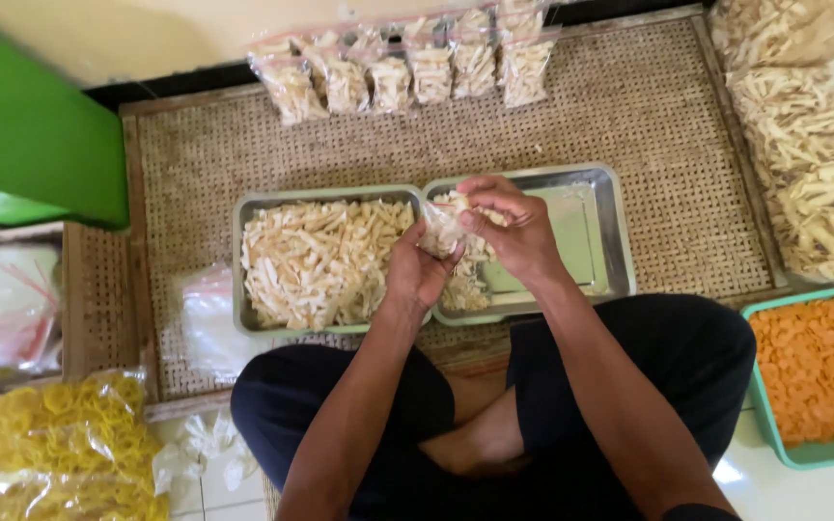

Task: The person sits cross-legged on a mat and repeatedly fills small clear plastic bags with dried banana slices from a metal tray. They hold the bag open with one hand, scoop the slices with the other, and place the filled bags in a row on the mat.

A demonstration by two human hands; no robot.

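Observation:
I sit cross-legged in front of two metal trays on a woven mat (649,125). The left tray (239,253) is full of pale stick-shaped chips. The right tray (610,241) holds a small heap of chips at its near left and is otherwise bare. Over the seam between the trays, my left hand (417,270) holds a small clear plastic bag (439,230) of chips from below. My right hand (514,224) grips the bag's top, fingers pinched at its mouth.
A row of several filled chip bags (407,68) lies at the mat's far edge. A large bag of pale chips (808,164) lies right, above a teal tub of orange crisps (822,371). Yellow crackers in bags (69,434) and empty plastic bags (207,314) lie left.

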